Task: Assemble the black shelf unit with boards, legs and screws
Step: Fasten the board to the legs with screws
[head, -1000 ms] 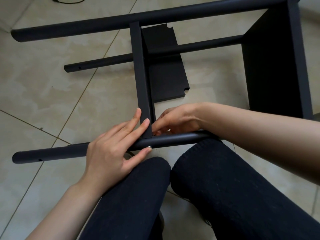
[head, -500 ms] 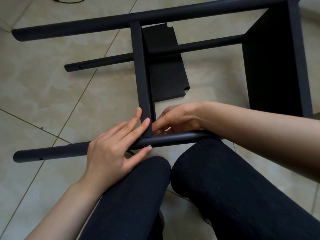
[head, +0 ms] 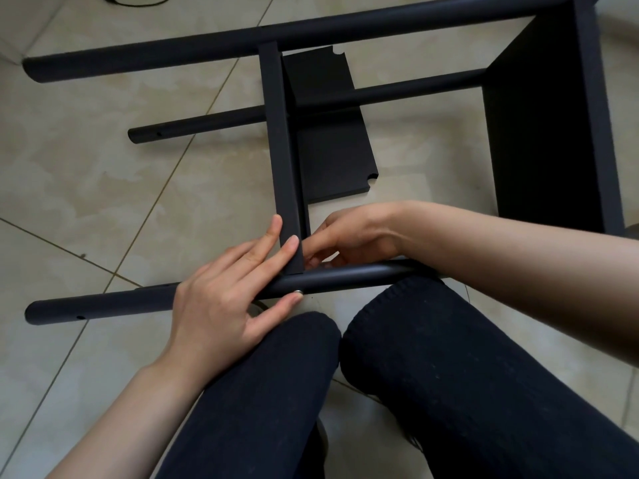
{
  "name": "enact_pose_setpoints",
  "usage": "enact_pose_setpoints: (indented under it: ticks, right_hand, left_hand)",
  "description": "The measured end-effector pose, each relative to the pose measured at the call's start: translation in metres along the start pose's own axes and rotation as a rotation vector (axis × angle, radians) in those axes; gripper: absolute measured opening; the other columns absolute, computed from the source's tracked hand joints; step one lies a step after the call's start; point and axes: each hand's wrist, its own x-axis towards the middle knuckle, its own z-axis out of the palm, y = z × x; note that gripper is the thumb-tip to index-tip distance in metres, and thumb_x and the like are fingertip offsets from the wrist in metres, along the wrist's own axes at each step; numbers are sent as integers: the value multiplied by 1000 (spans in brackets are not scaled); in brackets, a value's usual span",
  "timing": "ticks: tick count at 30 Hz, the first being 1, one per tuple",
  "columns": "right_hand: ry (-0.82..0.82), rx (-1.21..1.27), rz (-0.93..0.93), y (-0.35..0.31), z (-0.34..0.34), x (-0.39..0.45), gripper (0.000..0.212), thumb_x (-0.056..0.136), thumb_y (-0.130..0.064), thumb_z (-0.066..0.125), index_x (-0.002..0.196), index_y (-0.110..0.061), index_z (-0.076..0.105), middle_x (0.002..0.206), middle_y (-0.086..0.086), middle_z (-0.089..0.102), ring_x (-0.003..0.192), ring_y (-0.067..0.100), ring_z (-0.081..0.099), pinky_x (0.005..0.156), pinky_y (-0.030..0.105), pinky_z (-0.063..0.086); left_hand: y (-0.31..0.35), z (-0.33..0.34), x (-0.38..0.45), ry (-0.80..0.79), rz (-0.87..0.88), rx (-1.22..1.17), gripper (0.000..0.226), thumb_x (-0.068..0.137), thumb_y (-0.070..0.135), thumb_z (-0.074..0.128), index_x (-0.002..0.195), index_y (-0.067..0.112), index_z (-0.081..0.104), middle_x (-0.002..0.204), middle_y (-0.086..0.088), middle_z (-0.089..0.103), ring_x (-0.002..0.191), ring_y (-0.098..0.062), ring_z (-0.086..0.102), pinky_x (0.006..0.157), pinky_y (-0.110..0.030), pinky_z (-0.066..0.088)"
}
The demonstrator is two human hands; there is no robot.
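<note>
Down on the floor lies the shelf on its side. Left hand lies flat and wide on the near leg and board, thumb touching a screw. Right hand pinches behind the board; what it holds is hidden.

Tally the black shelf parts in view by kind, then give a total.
Round legs: 3, the far one, the middle one, the near one
Boards fixed between legs: 2, the narrow-looking one and the large one
Loose board on the floor: 1
Screws showing: 1, in the near leg
Total: 7
</note>
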Motion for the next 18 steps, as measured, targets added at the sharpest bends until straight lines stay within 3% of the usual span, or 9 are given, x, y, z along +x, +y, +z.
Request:
enact_pose_setpoints:
  ticks: [3,10,14,18]
  right_hand:
    - [-19,14,25,-2,-4,-4,14,93,-19,64,82,-13,69,82,-1,64,67,9,59,67,21,51]
    - [41,-54,4,-1,3,1,25,93,-17,63,69,-13,63,72,-1,61,58,7,61,56,19,51]
    - [-7,-9,13,-4,-1,-4,15,94,-16,61,80,-12,65,84,1,60,64,9,57,67,21,49]
    - [43,-58,6,-4,-1,-3,18,94,-18,62,78,-11,68,76,0,63,58,6,59,61,18,50]
  left_hand:
    - [0,0,0,-2,-1,1,51,96,45,61,138,16,62,151,-2,50,111,-19,68,68,-35,59]
    - [-1,1,0,1,-3,-1,51,96,45,61,139,16,61,152,-2,50,112,-19,68,68,-34,59]
    - [0,0,0,2,1,-1,51,95,44,63,138,15,62,151,-3,51,112,-20,69,70,-33,59]
    - [0,0,0,-1,1,4,51,95,44,62,138,15,62,151,-3,50,112,-19,69,70,-33,59]
